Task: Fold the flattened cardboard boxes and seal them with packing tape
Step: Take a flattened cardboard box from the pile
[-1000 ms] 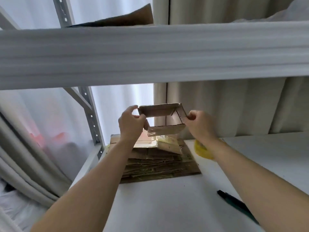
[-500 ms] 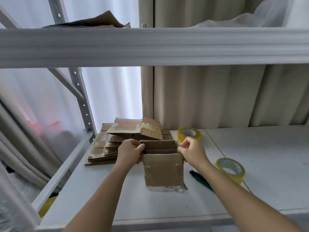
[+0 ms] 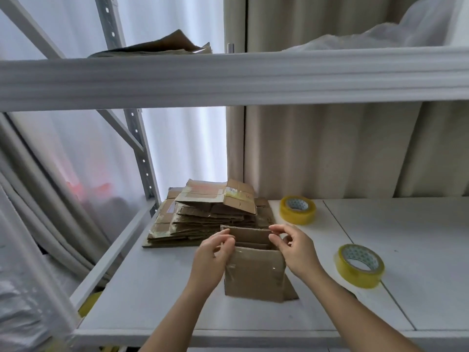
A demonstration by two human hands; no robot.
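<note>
Item: small cardboard box (image 3: pixel 255 271), set upright on the white shelf (image 3: pixel 152 288), lower centre of the frame. Top open; clear tape glints across its near face.

Left hand (image 3: pixel 212 251): at the box's upper left corner, fingers curled, pinching the top edge of the left wall.

Right hand (image 3: pixel 295 247): at the box's upper right corner, thumb and forefinger extended toward the rear flap, remaining fingers loosely bent. Whether the fingertips actually pinch the flap or only touch it cannot be told from this angle.

Stack of flattened boxes (image 3: pixel 203 217): brown, unevenly piled, directly behind the upright box, left of centre, at the back of the shelf. Top piece carries a pale label and old tape.

Tape roll, far (image 3: pixel 298 210): yellowish, lying flat, right of the stack, near the rear of the shelf.

Tape roll, near (image 3: pixel 360 266): same kind, lying flat, right of the box and apart from it.

Upper shelf (image 3: pixel 228 77): white beam crossing the whole frame above centre; a flattened cardboard sheet (image 3: pixel 157 47) lies on it at upper left.

Background: beige curtain (image 3: pixel 330 153) behind the shelf; perforated metal upright (image 3: pixel 138 148) at left.
</note>
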